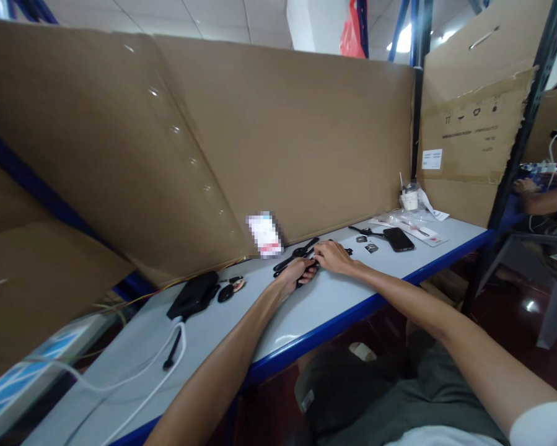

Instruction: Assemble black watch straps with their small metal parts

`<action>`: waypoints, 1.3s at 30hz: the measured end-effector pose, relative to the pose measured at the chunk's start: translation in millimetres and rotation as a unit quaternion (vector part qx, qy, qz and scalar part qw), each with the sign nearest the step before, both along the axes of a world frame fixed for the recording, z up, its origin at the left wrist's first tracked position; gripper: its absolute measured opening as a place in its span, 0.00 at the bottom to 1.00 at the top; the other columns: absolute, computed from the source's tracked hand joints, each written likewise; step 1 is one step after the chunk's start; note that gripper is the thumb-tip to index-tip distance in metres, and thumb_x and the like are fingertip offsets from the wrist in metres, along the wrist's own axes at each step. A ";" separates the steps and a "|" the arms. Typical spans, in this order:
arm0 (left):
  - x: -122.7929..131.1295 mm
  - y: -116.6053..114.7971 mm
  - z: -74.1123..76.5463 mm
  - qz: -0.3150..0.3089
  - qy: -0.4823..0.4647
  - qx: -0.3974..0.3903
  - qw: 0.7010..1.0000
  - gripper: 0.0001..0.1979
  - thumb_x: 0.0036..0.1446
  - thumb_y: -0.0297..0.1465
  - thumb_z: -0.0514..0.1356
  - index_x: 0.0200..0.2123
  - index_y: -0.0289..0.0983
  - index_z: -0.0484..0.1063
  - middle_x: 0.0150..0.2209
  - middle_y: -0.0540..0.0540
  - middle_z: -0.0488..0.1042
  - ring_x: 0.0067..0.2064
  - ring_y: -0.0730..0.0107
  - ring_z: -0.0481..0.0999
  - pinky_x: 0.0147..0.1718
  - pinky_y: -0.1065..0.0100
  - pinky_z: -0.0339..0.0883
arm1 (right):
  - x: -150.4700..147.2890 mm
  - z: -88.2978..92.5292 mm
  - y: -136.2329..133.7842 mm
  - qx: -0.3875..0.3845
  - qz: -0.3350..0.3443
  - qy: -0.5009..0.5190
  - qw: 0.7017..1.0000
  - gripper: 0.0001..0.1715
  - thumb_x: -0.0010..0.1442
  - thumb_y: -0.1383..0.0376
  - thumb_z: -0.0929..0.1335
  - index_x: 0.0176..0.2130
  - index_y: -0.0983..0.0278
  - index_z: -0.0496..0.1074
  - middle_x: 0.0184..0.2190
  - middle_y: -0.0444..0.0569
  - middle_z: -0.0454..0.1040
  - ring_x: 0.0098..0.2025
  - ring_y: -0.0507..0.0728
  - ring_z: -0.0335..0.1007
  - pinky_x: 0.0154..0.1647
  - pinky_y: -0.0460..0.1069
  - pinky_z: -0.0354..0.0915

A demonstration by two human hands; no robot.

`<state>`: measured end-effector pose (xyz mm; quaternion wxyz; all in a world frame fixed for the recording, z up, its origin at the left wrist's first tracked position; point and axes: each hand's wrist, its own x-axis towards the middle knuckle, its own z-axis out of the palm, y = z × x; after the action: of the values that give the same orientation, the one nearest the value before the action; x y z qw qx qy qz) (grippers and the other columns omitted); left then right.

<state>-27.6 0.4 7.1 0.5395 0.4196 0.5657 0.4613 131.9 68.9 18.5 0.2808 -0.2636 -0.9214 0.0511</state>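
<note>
My left hand (298, 274) and my right hand (334, 256) meet over the table, fingers closed around a black watch (313, 264) that they mostly cover. Dark strap pieces show below my left fingers and beyond my right hand. Just behind my hands lies another black watch (301, 251), its strap stretched out on the tabletop. Farther right are a third black watch (367, 231), two small square pieces (371, 248) and a black phone (399, 239). What my fingertips touch on the held watch is too small to make out.
A blurred white card (265, 235) leans on the cardboard wall (282, 136). Left on the table (282, 337) are a black case (194, 296), keys (232, 287), a white cable (182, 347) and a power strip (36, 371). A cup (409, 198) and plastic bags (411, 224) stand right. Another person's arm (550, 199) shows far right.
</note>
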 end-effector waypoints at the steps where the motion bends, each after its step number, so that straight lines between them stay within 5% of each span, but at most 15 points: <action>1: 0.0 0.3 -0.5 -0.001 0.002 0.002 1.000 0.09 0.57 0.25 0.62 0.31 0.37 0.62 0.23 0.56 0.58 0.18 0.84 0.53 0.15 0.78 0.37 | -0.6 -2.1 0.5 -0.006 -0.006 0.009 1.000 0.07 0.70 0.67 0.69 0.39 0.65 0.78 0.44 0.53 0.82 0.44 0.56 0.75 0.44 0.47 0.60; 9: -6.4 4.9 -6.2 -0.006 -0.012 0.005 1.000 0.12 0.54 0.23 0.65 0.30 0.37 0.61 0.22 0.56 0.60 0.18 0.84 0.54 0.15 0.78 0.37 | -14.1 -16.9 6.8 -0.072 -0.039 0.093 0.992 0.07 0.66 0.71 0.69 0.44 0.65 0.78 0.40 0.51 0.83 0.41 0.56 0.76 0.43 0.47 0.60; 17: -5.1 2.4 -4.2 -0.013 -0.006 0.011 1.000 0.07 0.57 0.23 0.62 0.34 0.35 0.66 0.22 0.56 0.60 0.17 0.83 0.55 0.15 0.78 0.42 | -6.6 -12.6 15.9 -0.267 0.005 0.181 0.947 0.02 0.60 0.70 0.74 0.35 0.66 0.77 0.27 0.42 0.78 0.32 0.51 0.73 0.35 0.43 0.61; 26: -2.5 1.8 -2.3 -0.026 0.018 0.034 0.999 0.11 0.55 0.24 0.68 0.30 0.34 0.66 0.23 0.52 0.66 0.19 0.81 0.59 0.17 0.76 0.53 | 1.6 -13.6 1.8 -0.061 0.052 0.076 0.994 0.11 0.64 0.75 0.68 0.42 0.65 0.80 0.40 0.52 0.83 0.42 0.55 0.75 0.45 0.46 0.62; 32: -2.1 0.6 1.1 -0.028 0.034 0.023 0.999 0.08 0.56 0.23 0.66 0.31 0.33 0.68 0.23 0.51 0.67 0.18 0.81 0.60 0.16 0.75 0.55 | 3.6 -11.7 11.7 -0.207 0.046 0.133 0.968 0.05 0.59 0.73 0.73 0.37 0.66 0.81 0.30 0.44 0.80 0.34 0.51 0.74 0.38 0.44 0.63; 39: 0.7 2.9 -0.9 -0.016 0.041 0.029 0.999 0.08 0.56 0.23 0.67 0.33 0.33 0.69 0.22 0.53 0.65 0.17 0.83 0.57 0.14 0.76 0.49 | 3.9 -8.7 10.4 -0.391 0.022 0.202 0.898 0.10 0.56 0.75 0.72 0.27 0.65 0.70 0.18 0.39 0.73 0.19 0.48 0.66 0.25 0.43 0.62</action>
<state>-26.9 3.3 6.3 0.5108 0.4626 0.5668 0.4516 135.8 79.3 9.8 0.3336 -0.3158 -0.7561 0.4661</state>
